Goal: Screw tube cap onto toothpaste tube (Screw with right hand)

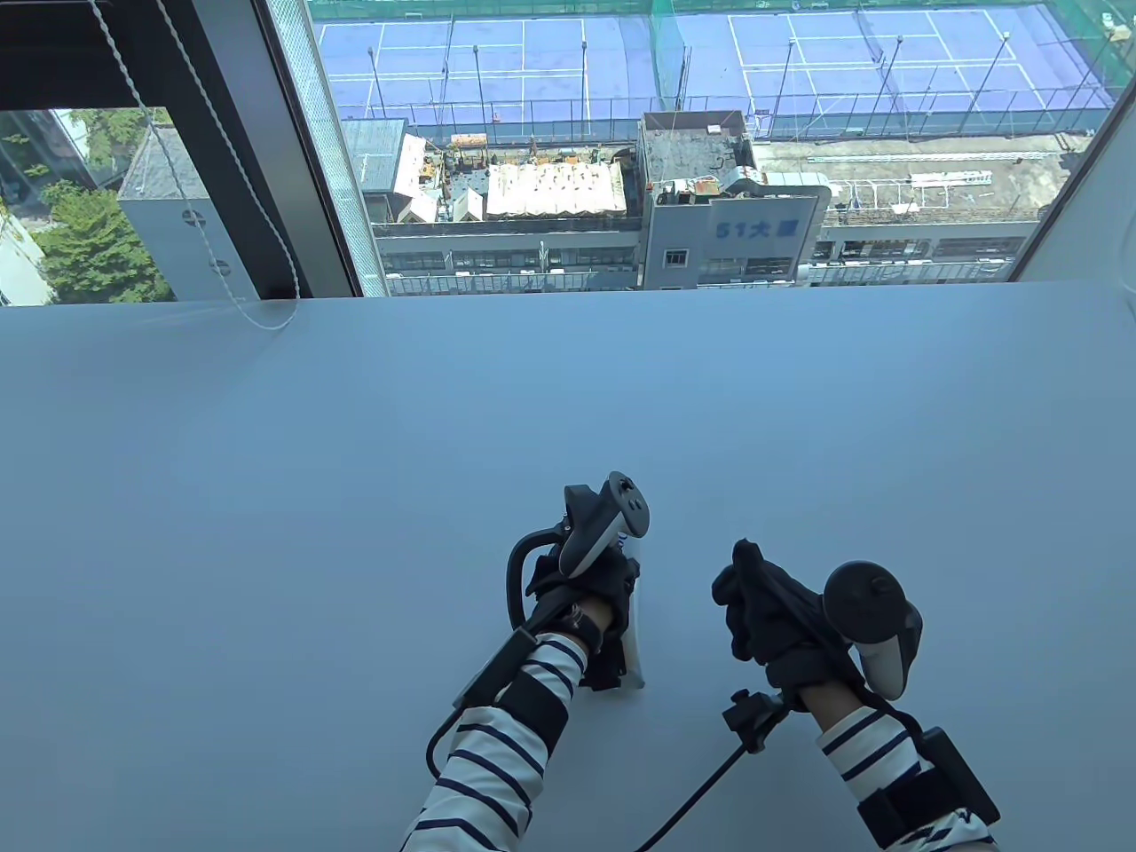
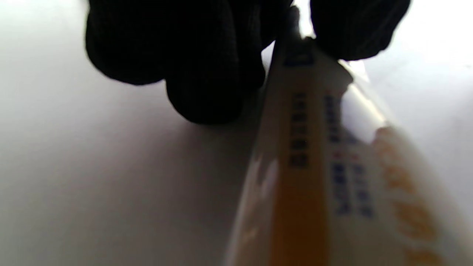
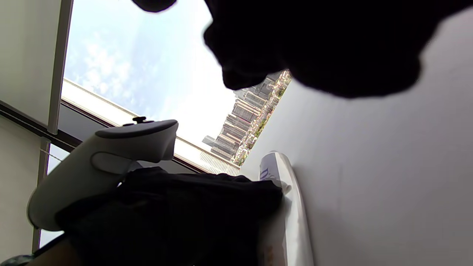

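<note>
Striped sleeves framed the bottom edge of the table view as two black knit gloves worked on a broad, smooth, pale matte table [image 1: 266,497] set against a high window [image 1: 710,133]. Beyond the glass lay blue tennis courts [image 1: 887,62] at twelve o'clock, low rooftops and a grey block with blue lettering; a twisted blind cord [image 1: 177,151] hung at ten o'clock, its loop resting on the tabletop.

At six o'clock the left hand [image 1: 581,612] grasped the toothpaste tube [image 1: 634,639], which lay along the table just right of the palm, its flat crimped end toward the person. The left wrist view showed the tube's glossy white body [image 2: 314,166] with an orange stripe and blurred blue print, thumb on one side and fingers [image 2: 199,66] on the other, pinching it near the top.

The right hand [image 1: 763,612], at five o'clock and apart from the tube, was curled with fingers bunched together; whether it held the cap could not be told, as no cap showed in any view. Rounded grey-and-black trackers [image 1: 603,528] sat strapped on the backs of both hands, cables trailing toward the person.
</note>
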### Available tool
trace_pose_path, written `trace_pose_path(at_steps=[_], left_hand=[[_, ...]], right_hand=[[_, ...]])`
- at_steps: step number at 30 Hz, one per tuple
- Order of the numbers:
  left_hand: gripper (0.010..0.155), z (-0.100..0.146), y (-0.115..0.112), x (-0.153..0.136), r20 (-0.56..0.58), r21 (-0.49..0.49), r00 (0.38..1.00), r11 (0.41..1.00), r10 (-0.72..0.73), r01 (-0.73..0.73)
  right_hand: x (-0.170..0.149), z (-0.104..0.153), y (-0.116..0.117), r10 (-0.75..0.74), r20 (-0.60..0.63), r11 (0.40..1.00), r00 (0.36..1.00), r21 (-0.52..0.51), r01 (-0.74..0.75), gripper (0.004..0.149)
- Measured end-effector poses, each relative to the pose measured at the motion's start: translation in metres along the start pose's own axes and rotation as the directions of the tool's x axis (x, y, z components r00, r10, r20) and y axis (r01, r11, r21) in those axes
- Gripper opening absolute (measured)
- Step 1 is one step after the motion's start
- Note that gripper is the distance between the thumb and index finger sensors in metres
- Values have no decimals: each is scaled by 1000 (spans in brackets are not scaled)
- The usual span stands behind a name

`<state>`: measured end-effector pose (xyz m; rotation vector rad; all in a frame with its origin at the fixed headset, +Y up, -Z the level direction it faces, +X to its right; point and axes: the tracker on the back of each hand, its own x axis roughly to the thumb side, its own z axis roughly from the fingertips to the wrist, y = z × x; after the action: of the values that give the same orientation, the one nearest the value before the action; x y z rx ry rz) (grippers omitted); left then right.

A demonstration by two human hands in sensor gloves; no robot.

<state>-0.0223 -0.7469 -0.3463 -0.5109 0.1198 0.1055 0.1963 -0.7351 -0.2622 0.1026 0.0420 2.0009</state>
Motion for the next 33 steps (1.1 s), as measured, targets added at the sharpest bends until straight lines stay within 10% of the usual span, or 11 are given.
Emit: trace_pose_path(at_steps=[11,16,21,33], left_hand=[[60,66,50,-73,312,494,950,851,15,-176],[54,100,59,-134,367,678,916,721,-163,-144],[69,106,42,-186,294,702,930,710,-220,-54],[106,74,4,-220,308,494,929,869,-203,26]], right_hand=[[20,-3,-4,243,123,969,962,4,-246,41],[39,0,-6,560,348,821,752,-110,-561,39],[30,10,-3,763,438,587,475,-160,-794,48],[-22,19,-11,751,413,526,515,97,-845,68]])
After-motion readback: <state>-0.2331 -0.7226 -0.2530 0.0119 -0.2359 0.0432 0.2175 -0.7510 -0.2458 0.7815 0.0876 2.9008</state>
